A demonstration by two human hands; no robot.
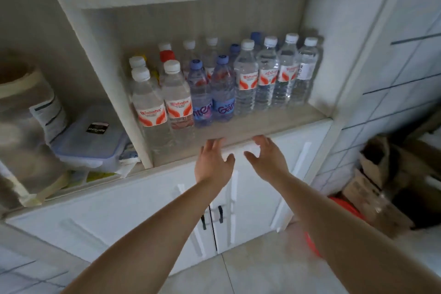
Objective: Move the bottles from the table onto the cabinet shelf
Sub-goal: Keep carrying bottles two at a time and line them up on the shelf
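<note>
Bottles stand upright on the shelf, packed in rows from the left wall to near the right wall; the tight packing likely saves room and keeps them from tipping. Clear ribbed plastic, mostly white caps, some blue, one red; red-and-white labels, two in front with blue labels. Shelf is pale wood-grain laminate, bare along its front edge. Left hand and right hand hover just before that edge, fingers spread and relaxed, holding nothing. No table in view, so I cannot tell whether any bottles remain. Below, white doors with dark handles, closed.
</note>
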